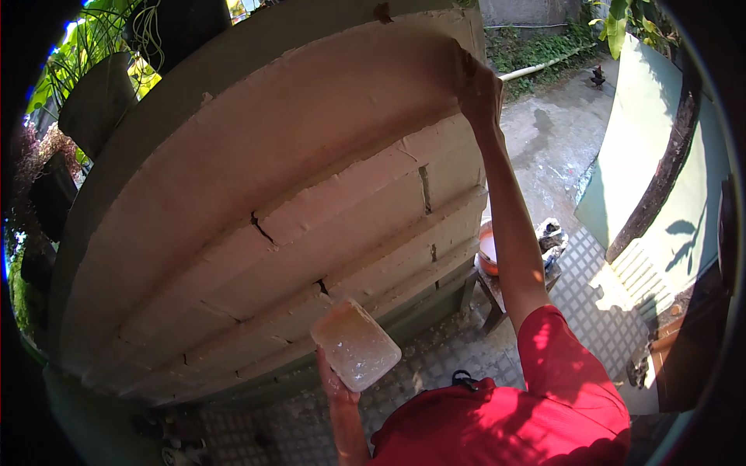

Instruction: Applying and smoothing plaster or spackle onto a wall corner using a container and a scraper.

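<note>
The ledged wall (287, 147) spread from the left, its gapped surface perhaps liable to crumble if pressed hard. Beside it, the left hand (336, 382), partly closed, gripped a pale tub (356, 346) by its lower-left edge; a slack, one-sided hold could tip it. The tub lay well below the right hand (479, 92), bent at the wall's upper-right edge, its grasp impossible to tell.

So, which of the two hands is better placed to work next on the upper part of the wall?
Probably the right hand: it is raised at the upper part of the wall, while the left hand is lower and holds a pale rectangular container.
</note>
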`<action>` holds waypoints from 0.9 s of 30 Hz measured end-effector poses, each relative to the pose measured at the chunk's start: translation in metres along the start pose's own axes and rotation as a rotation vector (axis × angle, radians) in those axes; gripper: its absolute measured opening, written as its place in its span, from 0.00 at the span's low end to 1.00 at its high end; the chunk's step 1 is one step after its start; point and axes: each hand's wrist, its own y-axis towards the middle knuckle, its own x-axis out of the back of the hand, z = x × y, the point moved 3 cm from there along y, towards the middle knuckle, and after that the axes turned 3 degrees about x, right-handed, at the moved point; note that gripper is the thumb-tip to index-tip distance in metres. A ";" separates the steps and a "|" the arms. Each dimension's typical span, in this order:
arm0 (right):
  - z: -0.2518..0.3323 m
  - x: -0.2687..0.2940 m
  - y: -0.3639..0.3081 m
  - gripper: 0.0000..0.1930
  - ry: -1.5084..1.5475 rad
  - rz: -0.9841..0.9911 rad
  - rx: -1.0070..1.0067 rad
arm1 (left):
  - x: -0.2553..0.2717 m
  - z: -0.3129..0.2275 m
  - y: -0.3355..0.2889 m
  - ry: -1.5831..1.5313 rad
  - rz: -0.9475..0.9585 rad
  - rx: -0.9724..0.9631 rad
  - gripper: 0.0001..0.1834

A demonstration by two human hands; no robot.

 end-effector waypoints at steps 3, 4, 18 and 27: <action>0.026 -0.019 -0.019 0.17 -0.126 0.029 0.029 | -0.002 0.000 0.000 -0.009 -0.002 -0.012 0.32; 0.035 -0.026 -0.028 0.16 -0.100 -0.012 0.069 | -0.005 0.001 0.001 -0.016 0.008 -0.018 0.31; 0.081 -0.032 -0.013 0.29 0.046 0.125 0.193 | -0.017 0.002 0.003 -0.013 -0.003 0.018 0.31; 0.203 -0.093 -0.108 0.29 0.005 0.299 0.298 | 0.004 -0.003 0.003 0.004 -0.072 0.007 0.33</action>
